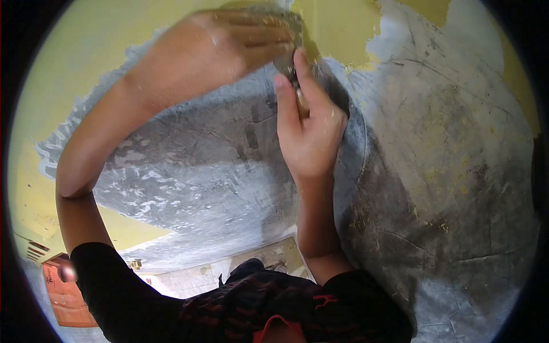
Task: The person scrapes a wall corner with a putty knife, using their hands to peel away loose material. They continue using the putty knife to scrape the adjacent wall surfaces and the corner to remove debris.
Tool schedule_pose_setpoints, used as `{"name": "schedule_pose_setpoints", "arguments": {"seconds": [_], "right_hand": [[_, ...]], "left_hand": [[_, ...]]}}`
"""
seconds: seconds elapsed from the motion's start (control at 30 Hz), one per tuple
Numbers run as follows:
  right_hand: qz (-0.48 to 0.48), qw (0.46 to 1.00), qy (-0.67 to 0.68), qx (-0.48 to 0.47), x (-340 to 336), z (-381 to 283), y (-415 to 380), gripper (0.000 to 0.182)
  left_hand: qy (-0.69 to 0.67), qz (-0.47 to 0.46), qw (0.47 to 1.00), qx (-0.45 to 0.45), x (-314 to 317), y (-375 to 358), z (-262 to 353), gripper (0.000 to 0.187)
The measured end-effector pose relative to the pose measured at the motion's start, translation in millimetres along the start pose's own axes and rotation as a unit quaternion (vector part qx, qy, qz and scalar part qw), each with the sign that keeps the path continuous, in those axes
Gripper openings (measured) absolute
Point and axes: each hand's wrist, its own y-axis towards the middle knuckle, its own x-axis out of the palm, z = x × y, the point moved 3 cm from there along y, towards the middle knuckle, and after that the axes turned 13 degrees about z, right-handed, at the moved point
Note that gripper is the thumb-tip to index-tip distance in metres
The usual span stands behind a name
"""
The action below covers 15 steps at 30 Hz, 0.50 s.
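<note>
One scraper point(287, 66), at the wall point(189, 143) beside yellow paint point(337, 34), likely light and stiff, best taken by its handle point(302, 104), held there in the right hand point(313, 131), left hand point(220, 51) at the blade point(283, 60), grip unclear.

Readable text: none | black shirt point(240, 311): small red logo point(326, 298), lettering illegible | orange-red door point(70, 303): dark marks, illegible
</note>
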Motion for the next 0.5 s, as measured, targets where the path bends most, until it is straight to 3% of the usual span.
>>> {"name": "schedule_pose_setpoints", "arguments": {"seconds": [0.07,0.13,0.5], "right_hand": [[-0.032,0.998,-0.022,0.043,-5.2,5.7,-13.3,0.046],[-0.031,0.999,-0.025,0.027,-8.0,8.2,-24.0,0.047],[-0.045,0.997,-0.060,0.008,-19.7,20.8,-46.2,0.051]], "left_hand": [[-0.020,0.008,1.000,0.011,8.6,-5.7,9.4,0.035],[-0.035,0.033,0.998,0.035,12.8,-9.2,17.9,0.026],[-0.071,0.039,0.996,0.043,29.2,-19.6,40.0,0.028]]}}
